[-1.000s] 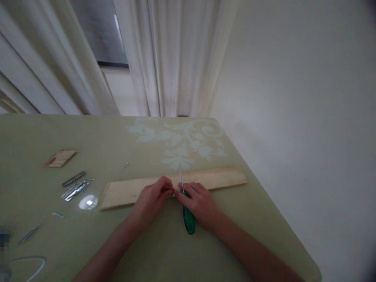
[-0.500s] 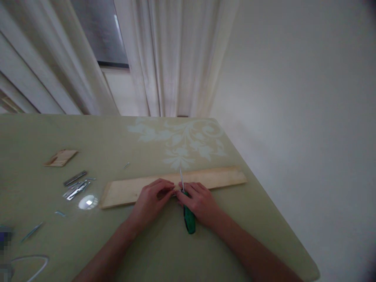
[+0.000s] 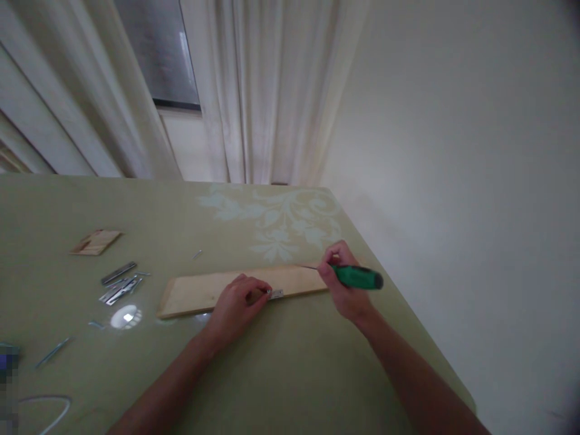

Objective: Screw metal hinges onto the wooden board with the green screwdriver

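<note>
A long pale wooden board (image 3: 290, 279) lies across the table. At its near edge, my left hand (image 3: 238, 302) pinches a small silver metal plate (image 3: 276, 294) between thumb and fingertips. The plate sits against the edge of the wood, and its left part is hidden by my fingers. Over the board's right end, my right hand (image 3: 347, 287) is closed around a screwdriver with a green and black handle (image 3: 356, 277). Its thin shaft points left above the board.
Left of the board lie several flat metal pieces (image 3: 121, 289) and a small wooden piece (image 3: 96, 242). A screw-like bit (image 3: 197, 254) rests behind the board. Thin rod (image 3: 53, 352) and pale cord (image 3: 63, 411) lie at the lower left. The table's right edge runs beside a wall.
My right hand has moved right, away from my left hand, turning the screwdriver from pointing forward to pointing left. The metal plate now shows at my left fingertips. My left hand has barely moved.
</note>
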Motion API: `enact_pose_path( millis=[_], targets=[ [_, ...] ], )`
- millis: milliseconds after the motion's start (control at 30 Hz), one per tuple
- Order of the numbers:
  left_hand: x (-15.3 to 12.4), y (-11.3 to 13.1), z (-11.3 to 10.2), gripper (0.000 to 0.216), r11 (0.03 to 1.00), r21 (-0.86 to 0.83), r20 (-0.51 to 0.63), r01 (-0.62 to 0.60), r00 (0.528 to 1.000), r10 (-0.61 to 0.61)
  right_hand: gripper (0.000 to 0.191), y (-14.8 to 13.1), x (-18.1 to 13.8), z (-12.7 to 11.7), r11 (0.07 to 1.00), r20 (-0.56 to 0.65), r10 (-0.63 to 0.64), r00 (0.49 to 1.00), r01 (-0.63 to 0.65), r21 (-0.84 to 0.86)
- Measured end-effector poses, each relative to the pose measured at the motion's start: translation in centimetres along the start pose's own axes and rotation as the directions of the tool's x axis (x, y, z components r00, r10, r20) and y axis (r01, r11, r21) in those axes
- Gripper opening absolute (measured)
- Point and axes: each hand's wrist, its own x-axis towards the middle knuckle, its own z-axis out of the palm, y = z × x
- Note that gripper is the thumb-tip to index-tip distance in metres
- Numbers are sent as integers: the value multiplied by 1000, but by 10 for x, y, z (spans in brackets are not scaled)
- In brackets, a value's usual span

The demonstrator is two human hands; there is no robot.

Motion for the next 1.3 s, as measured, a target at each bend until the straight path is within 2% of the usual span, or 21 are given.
enact_pose_path(
  millis=[67, 167, 333, 500, 733, 1033, 1167, 1300],
  targets=[
    [0, 0, 1, 19, 1000, 5, -6, 20, 1000, -20, 36, -25, 21, -2, 1000, 162, 13, 987, -12, -6],
    [0, 1, 1, 17, 1000, -1, -14, 27, 1000, -27, 35, -45, 44, 11, 1000, 242, 11, 970, -9, -9],
    [0, 1, 1, 14, 1000, -25, -28, 10, 1000, -10, 31, -39, 53, 44, 999, 331, 39, 943, -28, -39],
    [-1, 0, 3, 12, 999, -28, -22, 28, 999, -29, 29, -30, 50, 59, 998, 379, 53, 924, -43, -34],
    [-2, 1, 3, 16, 1000, -27, -21, -2, 1000, 1, 23, -27, 48, 62, 998, 397, 69, 915, -61, -32],
    [-2, 3, 1, 20, 998, 1, -15, -69, 997, 69, 30, -28, 44, 71, 989, 371, 82, 925, -31, -141],
    [-2, 4, 1, 31, 992, -22, -42, -122, 992, 121, 37, -36, 47, 64, 979, 379, 75, 922, 3, -202],
    [-1, 7, -1, 25, 991, -24, -63, -130, 990, 129, 33, -53, 48, 47, 990, 265, -31, 964, 66, -123]
  ],
)
